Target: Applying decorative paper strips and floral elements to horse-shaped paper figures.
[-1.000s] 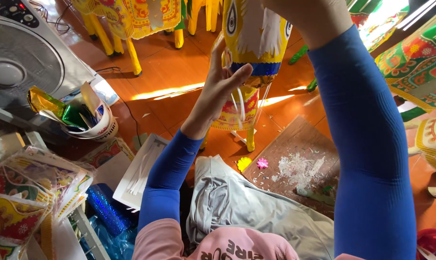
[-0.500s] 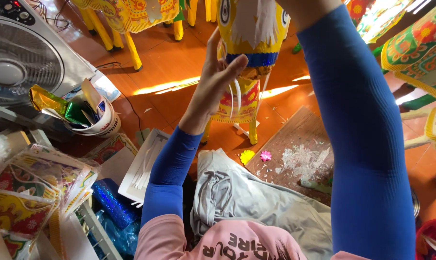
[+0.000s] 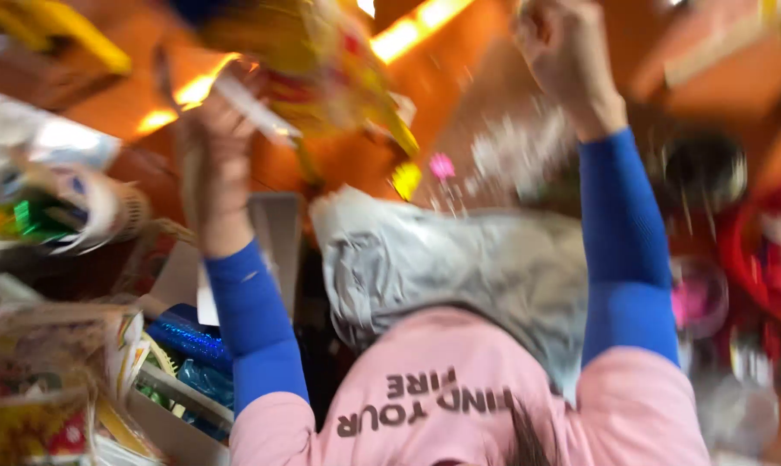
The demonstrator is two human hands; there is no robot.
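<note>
The picture is smeared by motion. A yellow paper figure is held up, its long axis slanting from upper left down to lower right. The left hand is closed on its lower left part beside a white strip. The right hand is raised well apart, fisted; whether it grips anything cannot be told. Below lie a grey plastic bag and an orange floor.

Orange-brown floor; grey plastic sheet and pink scrap lie on it.
</note>
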